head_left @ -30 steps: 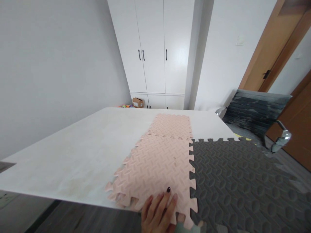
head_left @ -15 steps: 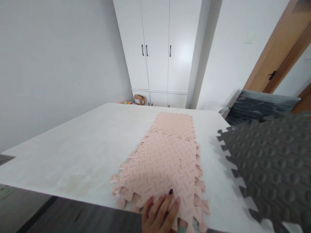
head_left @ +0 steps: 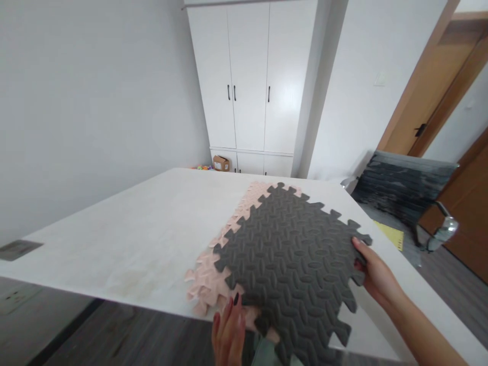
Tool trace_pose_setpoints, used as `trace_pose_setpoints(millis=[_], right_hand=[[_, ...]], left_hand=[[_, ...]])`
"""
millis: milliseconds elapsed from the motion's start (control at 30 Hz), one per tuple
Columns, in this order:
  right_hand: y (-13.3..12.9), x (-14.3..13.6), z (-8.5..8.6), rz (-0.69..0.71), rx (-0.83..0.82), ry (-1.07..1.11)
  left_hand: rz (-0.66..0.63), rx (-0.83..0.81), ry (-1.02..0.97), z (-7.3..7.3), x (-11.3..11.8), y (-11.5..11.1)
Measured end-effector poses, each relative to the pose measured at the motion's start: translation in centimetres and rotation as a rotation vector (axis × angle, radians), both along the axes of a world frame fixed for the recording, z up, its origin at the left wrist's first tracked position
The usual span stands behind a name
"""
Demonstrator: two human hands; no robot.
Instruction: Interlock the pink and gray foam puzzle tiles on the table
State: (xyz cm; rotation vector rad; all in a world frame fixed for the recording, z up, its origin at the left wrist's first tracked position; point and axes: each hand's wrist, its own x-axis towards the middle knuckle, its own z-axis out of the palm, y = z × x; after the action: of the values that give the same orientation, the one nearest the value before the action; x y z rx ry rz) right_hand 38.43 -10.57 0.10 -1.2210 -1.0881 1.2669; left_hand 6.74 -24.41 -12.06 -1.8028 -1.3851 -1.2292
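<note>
A dark grey foam mat tile (head_left: pixel 293 254) with a raised tread pattern and jigsaw edges is held tilted over the pink foam mats (head_left: pixel 209 277), covering most of them. My right hand (head_left: pixel 371 274) pinches its right edge, thumb on top and fingers beneath. At the table's front edge, my left hand (head_left: pixel 229 328) has its fingers stretched out beside the grey tile's lower left corner, over the near edge of the pink mats. Whether its fingertips touch the grey tile I cannot tell. Pink teeth stick out along the grey tile's left side and at its far end.
The mats lie on a white table (head_left: pixel 133 239). Behind it stand a white cupboard (head_left: pixel 251 76) and a small cardboard box (head_left: pixel 221 163). A dark-backed chair (head_left: pixel 404 180) is at the right, near a yellow sheet (head_left: pixel 391 235) and a wooden door (head_left: pixel 427 96).
The grey tile has swung in from the right, over the pink mats, and its other face shows. My right hand has come into view. My left hand has shifted slightly left, off the pink mat's middle.
</note>
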Motion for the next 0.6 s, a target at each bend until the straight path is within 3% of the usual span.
trace_pose_setpoints(millis=[133, 200, 300, 367, 467, 600], right_hand=[[1.9, -5.6, -0.3, 0.234, -0.098, -0.048], [2.6, -5.9, -0.2, 0.389, -0.191, -0.196], [4.3, -3.8, -0.2, 0.525, -0.33, -0.498], [6.1, -1.8, -0.1, 0.515, -0.383, -0.662], [9.3, -0.1, 0.4, 0.382, -0.378, -0.733], [13.7, -1.8, 0.6, 0.214, -0.325, -0.602]], left_hand=[[0.033, -0.062, -0.022, 1.7, -0.2, -0.8], [-0.011, -0.125, -0.008, 2.9, 0.1, -1.1], [-0.075, -0.187, 0.014, 4.2, 0.4, -1.2], [-0.083, -0.188, 0.034, 4.5, 0.4, -1.1], [-0.079, -0.177, 0.033, 4.6, 0.4, -0.9], [-0.057, -0.174, -0.022, 4.6, 0.7, -0.7]])
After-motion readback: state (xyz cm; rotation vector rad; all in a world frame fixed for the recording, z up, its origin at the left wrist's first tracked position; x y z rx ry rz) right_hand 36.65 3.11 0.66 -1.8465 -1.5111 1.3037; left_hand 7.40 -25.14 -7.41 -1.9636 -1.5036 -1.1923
